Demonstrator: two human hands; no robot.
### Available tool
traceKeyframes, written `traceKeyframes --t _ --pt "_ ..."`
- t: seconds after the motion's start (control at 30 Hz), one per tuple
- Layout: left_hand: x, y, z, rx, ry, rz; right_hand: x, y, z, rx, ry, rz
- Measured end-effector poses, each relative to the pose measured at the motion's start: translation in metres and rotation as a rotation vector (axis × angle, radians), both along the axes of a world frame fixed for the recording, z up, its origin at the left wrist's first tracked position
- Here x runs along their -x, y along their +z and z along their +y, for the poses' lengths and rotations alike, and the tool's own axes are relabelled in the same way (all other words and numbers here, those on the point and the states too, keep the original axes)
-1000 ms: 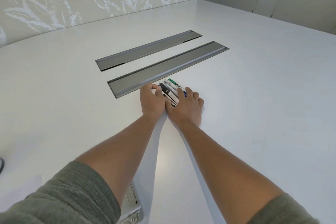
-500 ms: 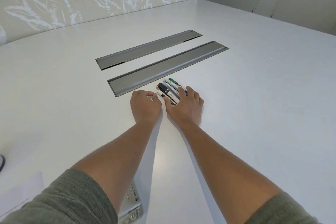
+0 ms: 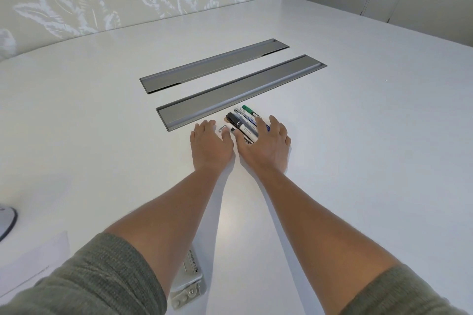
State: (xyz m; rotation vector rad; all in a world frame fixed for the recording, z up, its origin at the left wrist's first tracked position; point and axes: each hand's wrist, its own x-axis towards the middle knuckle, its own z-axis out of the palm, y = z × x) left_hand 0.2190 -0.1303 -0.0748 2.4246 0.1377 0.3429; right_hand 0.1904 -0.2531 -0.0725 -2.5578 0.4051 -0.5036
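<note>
A bunch of several markers (image 3: pixel 243 123) lies side by side on the white table (image 3: pixel 358 135), with black, white, blue and green caps. My right hand (image 3: pixel 266 146) rests over the near ends of the markers, fingers spread and nearly straight. My left hand (image 3: pixel 210 143) lies flat on the table just left of the bunch, thumb beside the white marker. A small metal paper clip (image 3: pixel 221 128) sits between my left fingers and the markers.
Two long grey cable-tray lids (image 3: pixel 230 94) (image 3: pixel 210 66) are set into the table beyond the hands. A white stapler-like device (image 3: pixel 188 281) lies near my left elbow, a paper sheet (image 3: pixel 30 263) and a round object's edge (image 3: pixel 6 220) at the left.
My left hand has slid left, away from the markers, and its fingers have flattened; the paper clip is uncovered. My right hand stays on the markers with fingers a little more spread.
</note>
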Motion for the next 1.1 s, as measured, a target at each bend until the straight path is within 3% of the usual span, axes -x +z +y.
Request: traceKeyframes --t 0.4,0.83,1.1 --pt "0.017 0.002 0.008 0.048 -0.042 0.001 0.005 0.005 -0.006 -0.148 -0.011 -0.017" --pt "0.014 -0.004 0.008 0.072 -0.001 -0.049 0.002 0.003 -0.006 -0.111 -0.018 -0.021" --pt "0.018 0.001 0.01 0.066 -0.055 0.02 0.01 0.006 -0.003 -0.093 -0.031 -0.076"
